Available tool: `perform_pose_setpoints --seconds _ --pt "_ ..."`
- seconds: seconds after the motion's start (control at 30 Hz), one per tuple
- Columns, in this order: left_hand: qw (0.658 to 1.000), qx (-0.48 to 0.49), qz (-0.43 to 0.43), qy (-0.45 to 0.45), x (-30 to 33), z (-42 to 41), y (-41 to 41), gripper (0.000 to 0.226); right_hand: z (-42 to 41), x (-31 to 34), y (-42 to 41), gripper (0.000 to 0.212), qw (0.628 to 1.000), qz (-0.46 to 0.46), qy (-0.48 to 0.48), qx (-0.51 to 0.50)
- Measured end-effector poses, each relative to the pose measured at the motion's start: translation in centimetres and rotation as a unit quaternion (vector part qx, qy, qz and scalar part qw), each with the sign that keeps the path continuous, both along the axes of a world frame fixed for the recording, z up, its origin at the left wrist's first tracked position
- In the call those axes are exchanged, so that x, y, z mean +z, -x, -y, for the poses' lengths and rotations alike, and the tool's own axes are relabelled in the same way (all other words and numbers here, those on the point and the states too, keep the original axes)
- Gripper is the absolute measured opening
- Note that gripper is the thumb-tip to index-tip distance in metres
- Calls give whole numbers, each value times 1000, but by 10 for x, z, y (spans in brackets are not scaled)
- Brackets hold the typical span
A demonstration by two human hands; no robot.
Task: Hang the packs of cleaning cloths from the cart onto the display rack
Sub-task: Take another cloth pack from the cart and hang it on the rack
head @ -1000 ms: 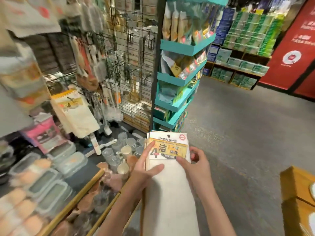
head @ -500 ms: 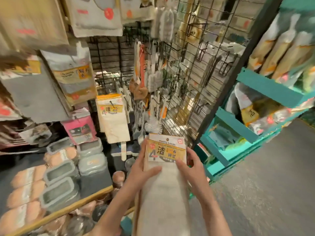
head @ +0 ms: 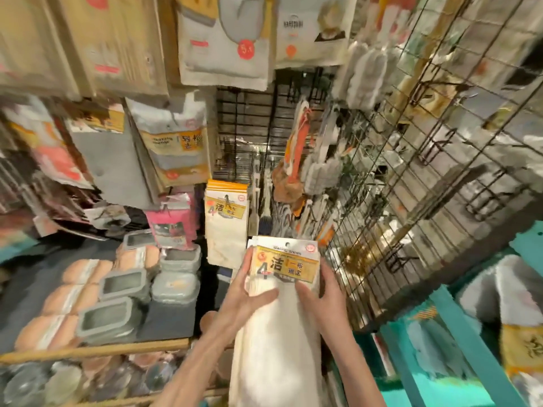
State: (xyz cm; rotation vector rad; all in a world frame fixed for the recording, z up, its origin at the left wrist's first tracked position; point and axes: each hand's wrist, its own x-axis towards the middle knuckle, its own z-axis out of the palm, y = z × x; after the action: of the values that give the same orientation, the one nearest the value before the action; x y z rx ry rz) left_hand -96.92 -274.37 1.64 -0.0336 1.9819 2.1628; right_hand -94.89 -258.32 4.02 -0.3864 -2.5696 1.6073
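Both my bare forearms reached forward and up from the lower edge of the head view, converging. My left hand (head: 245, 295) gripped the left edge of the white cloth pack with a yellow header card (head: 283, 277), thumb laid across its front. My right hand (head: 321, 295) held the right edge, fingers curled behind, thumb in front.

Pack of cleaning cloths (head: 282, 301): several white cloth packs stacked together, each topped by a white header card with a yellow-orange label, black characters and a large "4". Held upright between both hands, header end up, long white cloth trailing down between the wrists. Display rack (head: 244, 136): black wire grid straight ahead above the hands, with matching hung packs (head: 226, 218) just up and left of the held ones, header cards uppermost.
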Motion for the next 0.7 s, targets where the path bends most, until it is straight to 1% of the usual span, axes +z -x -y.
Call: perform_pose_setpoints --seconds 0.2,0.3,0.33,0.5,0.57,0.63,0.7 --pt "1000 8 14 -4 -15 -1 22 97 4 -9 13 70 1000 -3 4 24" --pt "1000 -2 17 -1 -14 4 33 102 8 -4 23 72 999 -30 27 27" --pt "1000 -2 17 -12 -14 7 37 104 10 -3 28 71 998 -41 29 28" --pt "998 15 22 -52 -17 30 47 113 29 -8 49 59 998 -58 -15 21" --pt "998 27 29 -56 -21 40 48 118 36 -8 56 53 997 -69 2 28" --pt "998 32 26 -47 -22 48 49 117 42 -8 63 46 996 -74 31 26" --pt "999 29 19 -30 -21 55 53 114 45 -6 74 44 995 -68 67 17"
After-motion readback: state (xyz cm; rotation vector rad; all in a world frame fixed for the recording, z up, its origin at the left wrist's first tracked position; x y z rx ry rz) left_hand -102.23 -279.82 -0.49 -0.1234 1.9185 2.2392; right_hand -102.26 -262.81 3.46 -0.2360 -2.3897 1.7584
